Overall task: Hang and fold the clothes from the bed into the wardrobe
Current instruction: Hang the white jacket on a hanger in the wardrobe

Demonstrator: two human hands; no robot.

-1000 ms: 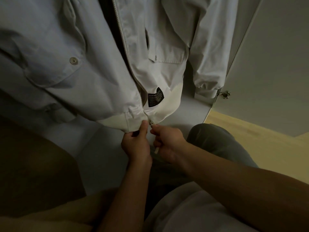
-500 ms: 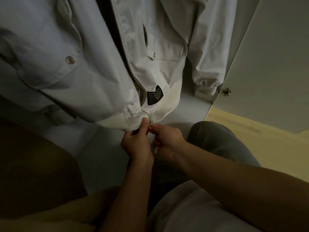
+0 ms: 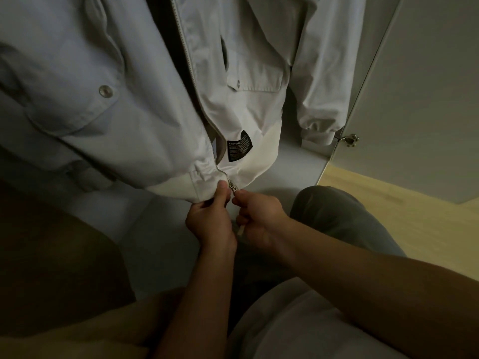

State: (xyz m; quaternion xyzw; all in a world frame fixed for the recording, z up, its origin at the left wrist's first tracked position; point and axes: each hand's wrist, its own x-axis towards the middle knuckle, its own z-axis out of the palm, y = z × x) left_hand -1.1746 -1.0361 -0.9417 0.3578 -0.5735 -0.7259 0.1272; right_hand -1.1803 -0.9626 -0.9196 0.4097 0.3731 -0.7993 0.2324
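A pale grey-white zip-front fabric jacket (image 3: pixel 145 99) hangs inside the wardrobe, its two fronts parted above the hem, as a crouching person works at its lower edge. The left hand (image 3: pixel 210 221) grips the cream hem band with curled fingers, thumb pressed up beside the small silver metal zip slider (image 3: pixel 232 188). The right hand (image 3: pixel 259 218) pinches just beneath that slider, seemingly on its pull tab, though the dim light hides the exact hold. With the garment apparently hung, the step in hand looks like zipping it shut. The next move calls for holding the hem taut and drawing the slider straight up, clear of the black sewn-in label (image 3: pixel 239 147). The plain grey wardrobe door (image 3: pixel 427 86) stands open at right
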